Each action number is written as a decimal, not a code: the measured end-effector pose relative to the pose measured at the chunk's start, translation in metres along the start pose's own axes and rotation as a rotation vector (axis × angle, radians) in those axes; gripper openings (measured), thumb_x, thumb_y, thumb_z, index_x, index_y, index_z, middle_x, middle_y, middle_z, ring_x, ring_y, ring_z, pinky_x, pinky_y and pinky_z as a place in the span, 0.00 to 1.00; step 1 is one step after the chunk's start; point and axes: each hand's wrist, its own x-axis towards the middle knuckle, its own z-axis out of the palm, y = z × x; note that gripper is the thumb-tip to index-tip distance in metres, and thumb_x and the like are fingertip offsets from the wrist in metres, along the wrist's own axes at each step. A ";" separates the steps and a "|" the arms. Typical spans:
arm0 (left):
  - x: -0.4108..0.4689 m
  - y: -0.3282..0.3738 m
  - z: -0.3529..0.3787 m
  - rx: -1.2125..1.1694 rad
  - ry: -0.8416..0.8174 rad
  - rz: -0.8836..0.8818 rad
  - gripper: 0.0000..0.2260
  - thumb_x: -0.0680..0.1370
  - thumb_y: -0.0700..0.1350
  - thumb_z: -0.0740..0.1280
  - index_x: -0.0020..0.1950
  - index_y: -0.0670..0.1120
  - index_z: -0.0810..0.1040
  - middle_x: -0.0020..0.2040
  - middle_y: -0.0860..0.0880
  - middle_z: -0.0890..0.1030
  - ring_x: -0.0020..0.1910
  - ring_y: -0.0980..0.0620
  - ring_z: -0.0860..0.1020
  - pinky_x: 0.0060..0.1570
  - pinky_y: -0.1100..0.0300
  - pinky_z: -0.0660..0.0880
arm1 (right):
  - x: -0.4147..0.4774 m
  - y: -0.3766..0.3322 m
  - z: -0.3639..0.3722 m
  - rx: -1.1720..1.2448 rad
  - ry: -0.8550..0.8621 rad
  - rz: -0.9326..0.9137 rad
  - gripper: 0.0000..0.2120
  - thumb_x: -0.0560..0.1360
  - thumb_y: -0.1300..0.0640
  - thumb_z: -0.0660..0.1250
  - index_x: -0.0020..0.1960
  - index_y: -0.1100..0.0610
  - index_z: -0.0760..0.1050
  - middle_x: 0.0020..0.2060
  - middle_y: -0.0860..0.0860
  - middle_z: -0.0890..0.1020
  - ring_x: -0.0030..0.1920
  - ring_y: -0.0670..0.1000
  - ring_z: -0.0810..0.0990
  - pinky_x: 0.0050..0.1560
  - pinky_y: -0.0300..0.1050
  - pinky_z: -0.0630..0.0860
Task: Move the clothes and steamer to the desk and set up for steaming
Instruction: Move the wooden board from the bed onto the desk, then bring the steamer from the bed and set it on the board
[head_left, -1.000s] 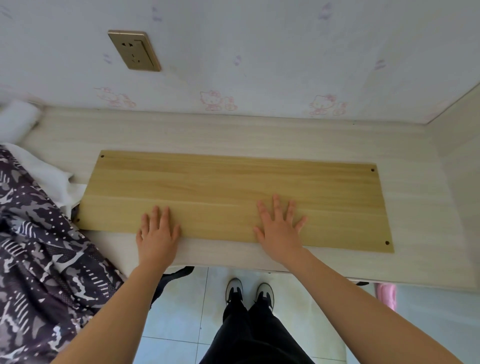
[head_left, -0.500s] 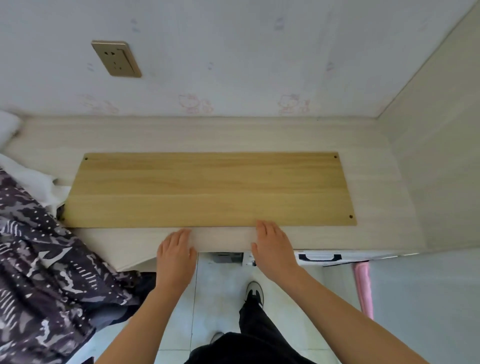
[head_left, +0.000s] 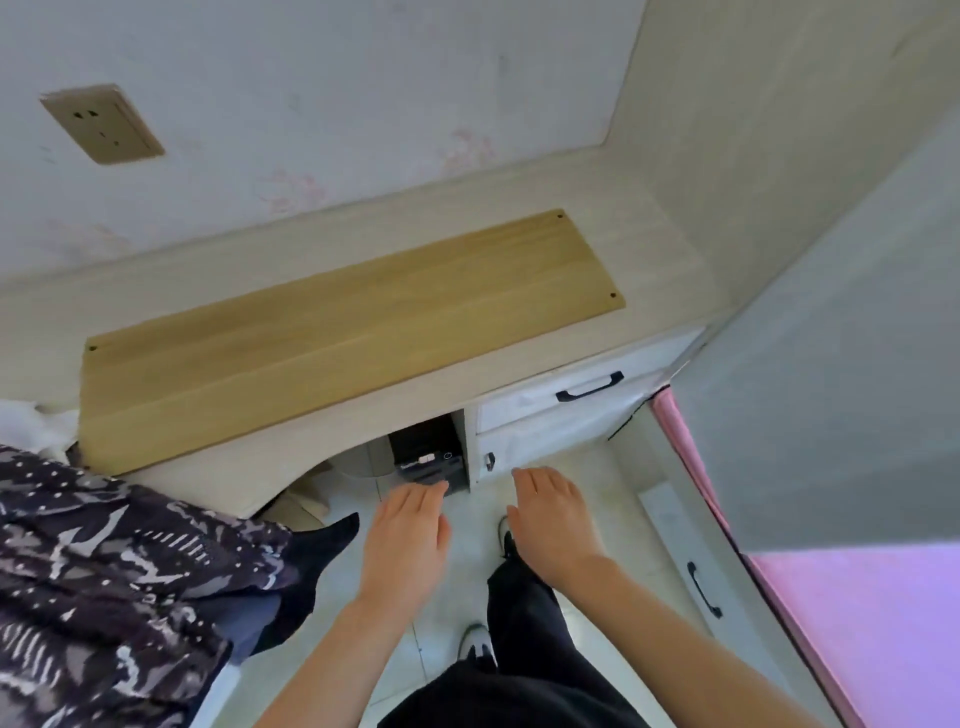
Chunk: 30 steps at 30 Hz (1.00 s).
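Backing away from board (head_left: 337, 332) on worktop (head_left: 649, 249): L hand (head_left: 410, 530) & R hand (head_left: 553, 519) off it now, loose, empty, in front of board above floor (head_left: 613, 483). Patterned clothes (head_left: 104, 571) heaped left of board. No steamer in view; prob. fetching next

Left hand (head_left: 408, 540): off the wooden board (head_left: 343, 332), now over the floor | right hand (head_left: 553, 522): likewise, clear of the tabletop (head_left: 665, 332) | both flat, holding nothing
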 end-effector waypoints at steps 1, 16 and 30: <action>-0.007 0.003 0.001 0.006 -0.017 0.024 0.19 0.79 0.45 0.61 0.70 0.45 0.72 0.62 0.50 0.78 0.64 0.50 0.72 0.66 0.55 0.68 | -0.015 0.001 0.003 0.004 0.014 0.012 0.23 0.81 0.51 0.54 0.73 0.58 0.59 0.69 0.54 0.69 0.71 0.55 0.63 0.72 0.50 0.59; -0.052 0.136 0.025 0.071 -0.064 0.530 0.17 0.76 0.44 0.66 0.64 0.43 0.76 0.57 0.49 0.81 0.60 0.48 0.76 0.61 0.54 0.72 | -0.192 0.073 0.032 0.130 0.217 0.405 0.22 0.79 0.53 0.58 0.70 0.62 0.65 0.66 0.56 0.72 0.71 0.59 0.65 0.72 0.53 0.60; -0.195 0.338 0.114 0.037 -0.194 0.859 0.16 0.74 0.42 0.69 0.62 0.43 0.78 0.56 0.48 0.81 0.61 0.47 0.76 0.55 0.52 0.75 | -0.435 0.186 0.089 0.234 0.275 0.783 0.24 0.78 0.57 0.57 0.73 0.61 0.60 0.69 0.56 0.69 0.74 0.57 0.60 0.73 0.53 0.58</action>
